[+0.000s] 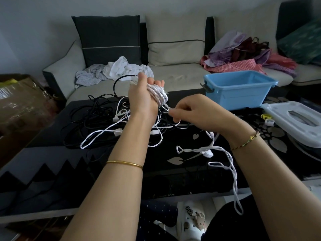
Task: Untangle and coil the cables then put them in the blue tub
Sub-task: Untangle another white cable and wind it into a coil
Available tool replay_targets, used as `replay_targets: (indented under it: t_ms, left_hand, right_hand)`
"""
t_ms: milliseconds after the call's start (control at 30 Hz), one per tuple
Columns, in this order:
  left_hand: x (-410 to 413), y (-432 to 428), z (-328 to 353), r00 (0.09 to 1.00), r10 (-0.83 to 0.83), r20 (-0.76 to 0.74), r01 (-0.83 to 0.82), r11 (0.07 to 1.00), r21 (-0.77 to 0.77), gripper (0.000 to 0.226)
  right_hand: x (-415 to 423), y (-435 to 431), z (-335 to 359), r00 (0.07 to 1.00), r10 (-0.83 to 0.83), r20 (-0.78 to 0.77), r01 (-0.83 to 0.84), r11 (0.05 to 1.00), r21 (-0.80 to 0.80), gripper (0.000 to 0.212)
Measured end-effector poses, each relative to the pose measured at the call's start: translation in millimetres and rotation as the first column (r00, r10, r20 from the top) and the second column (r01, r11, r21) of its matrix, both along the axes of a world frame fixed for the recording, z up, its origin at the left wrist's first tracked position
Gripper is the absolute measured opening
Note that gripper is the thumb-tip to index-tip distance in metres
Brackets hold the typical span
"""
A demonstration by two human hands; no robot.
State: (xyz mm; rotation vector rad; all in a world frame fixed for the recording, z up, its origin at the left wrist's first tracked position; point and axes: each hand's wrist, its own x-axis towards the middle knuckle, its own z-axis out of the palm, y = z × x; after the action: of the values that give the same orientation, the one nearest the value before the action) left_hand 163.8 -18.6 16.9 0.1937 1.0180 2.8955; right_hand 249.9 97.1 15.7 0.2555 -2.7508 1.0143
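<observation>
A grey sofa is standing behind a dark table. A blue tub is sitting on the table's far right. Black cables are lying tangled with white cable mid-table, left of the tub. Above them, the left hand is gripping a white cable coil wound around its fingers. The right hand is pinching a white strand just beside the coil.

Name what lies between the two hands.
Head view: a short stretch of white cable runs from the coil around the left hand to the right hand, which pinches it.
</observation>
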Motion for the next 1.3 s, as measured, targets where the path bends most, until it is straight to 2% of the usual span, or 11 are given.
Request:
replay_targets:
  t_ms: [100,200,333,400,567,700,800,833,1000,1167,1300]
  left_hand:
    - [3.0,4.9,-3.6,0.971,0.122,-0.205,-0.188,0.921,-0.342,0.022]
    - [5.0,7.0,-10.3,0.883,0.126,-0.453,-0.413,0.667,-0.620,0.015]
    - [6.5,7.7,-16.4,0.735,-0.084,-0.673,-0.619,0.321,-0.716,0.021]
    - [10.4,10.7,-15.0,0.733,-0.181,-0.655,-0.617,0.227,-0.753,0.029]
    - [10.0,4.3,-14.4,0.793,-0.317,-0.520,-0.501,0.147,-0.853,0.029]
    - [19.3,-4.1,-14.2,0.785,-0.503,-0.361,-0.416,0.004,-0.909,0.036]
    - [21.4,-1.8,-17.1,0.796,-0.516,-0.317,-0.426,-0.104,-0.899,0.036]
    - [20.8,-2.2,-16.5,0.819,-0.492,-0.295,-0.379,-0.080,-0.922,0.034]
    - [22.4,-3.2,-7.1,0.895,-0.436,-0.097,0.025,0.265,-0.964,0.027]
    - [24.2,-9.5,4.1,0.835,-0.548,0.036,0.336,0.457,-0.823,0.040]
    - [22.5,-13.0,8.7,0.819,-0.570,0.057,0.452,0.582,-0.676,0.042]
  right_hand:
    - [2.9,0.4,1.4,1.000,0.010,-0.012,-0.009,0.997,0.079,0.018]
    - [7.3,1.3,4.3,1.000,0.016,-0.025,-0.012,0.992,0.128,0.016]
    - [6.5,4.3,6.5,0.988,-0.084,-0.129,0.107,0.977,0.187,0.023]
    - [4.8,4.6,5.6,0.958,-0.182,-0.221,0.226,0.955,0.192,0.022]
    - [0.7,21.9,4.3,0.847,-0.400,-0.351,0.462,0.880,0.112,0.012]
    - [0.8,39.4,0.8,0.807,-0.499,-0.316,0.523,0.852,-0.011,0.013]
    - [-1.4,41.6,-4.2,0.817,-0.511,-0.266,0.522,0.852,-0.032,0.010]
    - [-1.8,42.7,-4.1,0.818,-0.515,-0.257,0.524,0.851,-0.036,0.010]
    - [-4.8,50.0,-4.5,0.810,-0.535,-0.239,0.535,0.842,-0.070,0.007]
    - [-8.7,53.4,-11.7,0.844,-0.500,-0.195,0.478,0.865,-0.151,0.030]
    - [-9.7,57.0,-18.6,0.921,-0.382,-0.080,0.366,0.916,-0.164,0.036]
